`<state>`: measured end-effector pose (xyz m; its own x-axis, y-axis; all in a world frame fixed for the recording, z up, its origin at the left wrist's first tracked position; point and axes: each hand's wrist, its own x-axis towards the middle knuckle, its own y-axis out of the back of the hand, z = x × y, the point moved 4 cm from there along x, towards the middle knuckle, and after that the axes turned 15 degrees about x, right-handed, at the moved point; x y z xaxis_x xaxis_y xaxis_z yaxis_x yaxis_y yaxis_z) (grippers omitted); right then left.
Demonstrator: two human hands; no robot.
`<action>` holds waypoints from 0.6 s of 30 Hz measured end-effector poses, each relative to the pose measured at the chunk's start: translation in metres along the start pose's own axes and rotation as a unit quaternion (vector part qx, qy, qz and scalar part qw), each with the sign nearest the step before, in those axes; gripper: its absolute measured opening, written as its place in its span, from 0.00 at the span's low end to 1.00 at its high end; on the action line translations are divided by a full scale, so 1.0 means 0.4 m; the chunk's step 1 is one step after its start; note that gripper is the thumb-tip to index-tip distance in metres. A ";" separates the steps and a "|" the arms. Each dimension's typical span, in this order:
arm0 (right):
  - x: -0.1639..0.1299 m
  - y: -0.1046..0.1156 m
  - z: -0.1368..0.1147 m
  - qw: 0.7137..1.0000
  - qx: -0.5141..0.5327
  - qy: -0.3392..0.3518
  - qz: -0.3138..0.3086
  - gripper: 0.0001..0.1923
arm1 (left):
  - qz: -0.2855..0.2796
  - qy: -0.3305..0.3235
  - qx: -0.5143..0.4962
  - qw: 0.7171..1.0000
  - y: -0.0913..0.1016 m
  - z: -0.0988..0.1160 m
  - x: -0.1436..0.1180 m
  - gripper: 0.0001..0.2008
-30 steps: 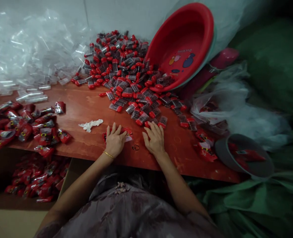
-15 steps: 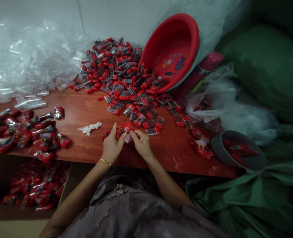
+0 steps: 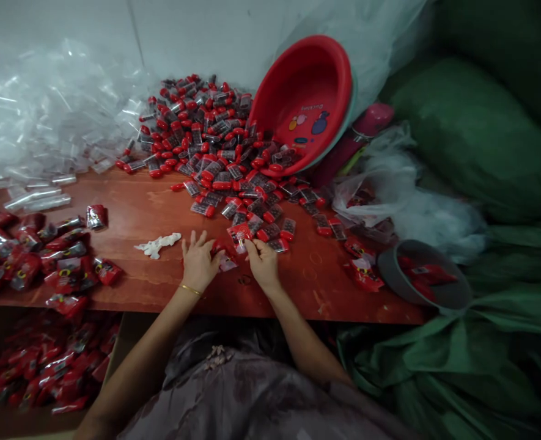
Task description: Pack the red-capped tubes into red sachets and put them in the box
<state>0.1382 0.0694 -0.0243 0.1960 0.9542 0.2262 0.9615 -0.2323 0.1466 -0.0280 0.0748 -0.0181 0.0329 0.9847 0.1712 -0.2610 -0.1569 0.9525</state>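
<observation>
Near the table's front edge, my left hand [image 3: 199,264] has its fingers spread, with the thumb beside a red packet [image 3: 225,255] with a clear, pinkish end. Whether the thumb touches that packet I cannot tell. My right hand [image 3: 263,264] pinches a small red printed packet [image 3: 239,233] between thumb and forefinger, partly over the loose pieces. Just beyond the hands lies a heap of small red-capped clear containers [image 3: 206,131] with dark contents. A white crumpled scrap [image 3: 159,245] rests left of my left hand.
Filled red packets [image 3: 68,272] lie at the left, above a box of more packets [image 3: 45,360]. Clear plastic sleeves [image 3: 54,110] pile up behind. A tilted red basin [image 3: 338,67], a pink bottle [image 3: 373,119] and a grey bowl [image 3: 458,299] stand to the right.
My hands have moved apart from their joint grip. The left fingers have spread, and my right hand now holds a red printed packet farther forward. The whole view has shifted slightly.
</observation>
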 end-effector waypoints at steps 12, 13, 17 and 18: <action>-0.051 -0.009 -0.028 0.999 0.050 -0.002 -0.007 0.14 | 0.036 0.027 -0.144 0.988 0.080 -0.008 -0.016 0.23; -0.054 -0.009 -0.032 0.998 0.057 -0.006 -0.010 0.13 | -0.014 0.038 -0.213 0.976 0.077 0.001 -0.024 0.21; -0.069 -0.011 -0.056 0.999 0.034 0.026 -0.026 0.14 | -0.132 0.112 -0.507 0.844 0.047 0.056 -0.049 0.21; -0.072 -0.010 -0.060 0.999 0.019 0.039 -0.031 0.14 | -0.129 0.126 -0.551 0.815 0.042 0.067 -0.052 0.20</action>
<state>0.1240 0.0383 -0.0082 0.1224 0.9485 0.2923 0.9781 -0.1652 0.1263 -0.0071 0.0497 0.0009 0.0614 0.9800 -0.1892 -0.9891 0.0851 0.1198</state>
